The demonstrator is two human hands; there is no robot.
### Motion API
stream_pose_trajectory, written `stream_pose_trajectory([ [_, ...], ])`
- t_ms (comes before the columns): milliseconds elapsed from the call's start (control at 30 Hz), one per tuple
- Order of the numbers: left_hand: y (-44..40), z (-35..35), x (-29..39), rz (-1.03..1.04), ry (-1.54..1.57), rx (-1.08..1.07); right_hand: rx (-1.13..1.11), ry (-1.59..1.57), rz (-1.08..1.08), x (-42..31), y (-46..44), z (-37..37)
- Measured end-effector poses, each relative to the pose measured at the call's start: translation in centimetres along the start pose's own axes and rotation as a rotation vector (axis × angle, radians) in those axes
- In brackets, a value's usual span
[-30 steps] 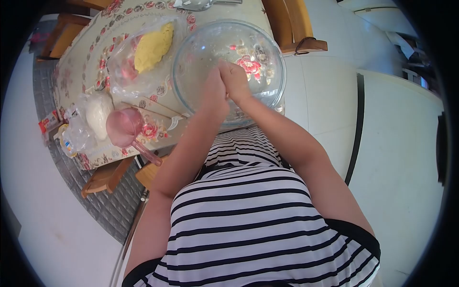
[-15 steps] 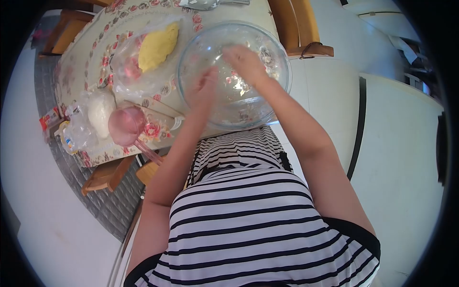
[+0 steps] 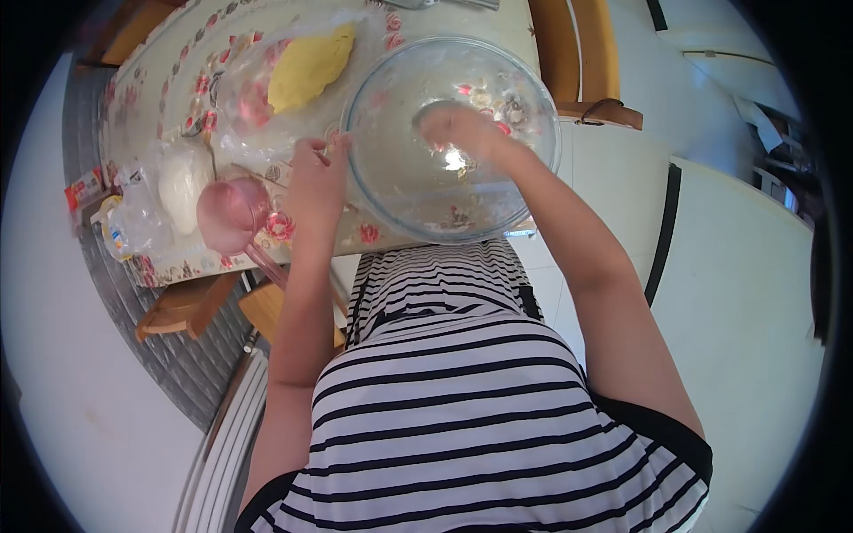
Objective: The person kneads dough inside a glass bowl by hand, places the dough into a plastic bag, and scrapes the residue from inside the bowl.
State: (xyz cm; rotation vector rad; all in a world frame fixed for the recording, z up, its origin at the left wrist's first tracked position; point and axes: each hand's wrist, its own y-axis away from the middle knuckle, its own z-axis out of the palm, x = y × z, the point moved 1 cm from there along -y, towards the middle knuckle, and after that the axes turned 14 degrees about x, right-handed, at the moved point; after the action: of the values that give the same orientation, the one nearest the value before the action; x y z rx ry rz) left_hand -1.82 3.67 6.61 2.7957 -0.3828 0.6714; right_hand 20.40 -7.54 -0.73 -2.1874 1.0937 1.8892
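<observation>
A large clear glass bowl (image 3: 364,191) stands near the table's front edge, and the flowered tablecloth shows through it. My left hand (image 3: 317,182) is at the bowl's left side with its fingers curled, the thumb side against the rim. Inside the bowl, my right hand (image 3: 455,130) is low over the bottom and smeared by motion; its fingers cannot be made out. Left of the bowl, a slab of yellow dough (image 3: 311,69) lies on clear plastic wrap (image 3: 244,102).
A pink translucent ladle (image 3: 233,213) lies left of my left arm, beside a white bagged lump (image 3: 184,188). Clear plastic packaging (image 3: 138,226) and a red packet (image 3: 84,189) are at the table's left end. A wooden chair (image 3: 597,53) stands beyond the bowl on the right.
My left hand has moved left, from over the bowl to its left rim. My right hand stays in the bowl, still moving. The view has shifted slightly.
</observation>
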Motion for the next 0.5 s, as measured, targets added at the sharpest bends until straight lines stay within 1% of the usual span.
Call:
stream_pose_trajectory([
  [33,0.0,0.3,-0.4,0.010,-0.057,-0.104,-0.020,-0.005,0.003,0.0,-1.2,1.3],
  [100,-0.3,1.4,-0.6,0.050,-0.109,-0.091,0.335,-0.342,-0.003,-0.1,-4.0,2.1],
  [133,-0.4,1.7,-0.7,0.086,-0.159,-0.079,0.324,-0.340,0.000,1.5,-3.8,3.1],
  [200,-0.4,1.7,-0.6,0.079,-0.154,-0.073,-0.111,0.085,-0.126,4.9,-1.6,5.3],
  [267,-0.7,2.0,-0.6,0.070,-0.135,-0.063,-0.440,0.343,0.012,3.3,3.0,4.4],
  [300,-0.7,2.1,-0.7,0.064,-0.150,-0.061,-0.443,0.347,0.014,3.0,4.0,3.5],
  [367,-1.0,2.4,-0.8,0.062,-0.157,-0.048,-0.600,0.509,0.393,2.3,4.7,1.6],
  [400,-0.9,2.5,-0.9,0.064,-0.138,-0.031,-0.600,0.512,0.391,0.9,4.3,1.3],
  [467,-0.6,2.6,-0.9,0.068,-0.121,-0.017,-0.637,0.751,-0.227,-2.3,2.9,1.8],
  [500,-0.5,2.5,-0.8,0.093,-0.104,0.005,-0.568,0.458,-0.197,-2.7,1.4,2.6],
])
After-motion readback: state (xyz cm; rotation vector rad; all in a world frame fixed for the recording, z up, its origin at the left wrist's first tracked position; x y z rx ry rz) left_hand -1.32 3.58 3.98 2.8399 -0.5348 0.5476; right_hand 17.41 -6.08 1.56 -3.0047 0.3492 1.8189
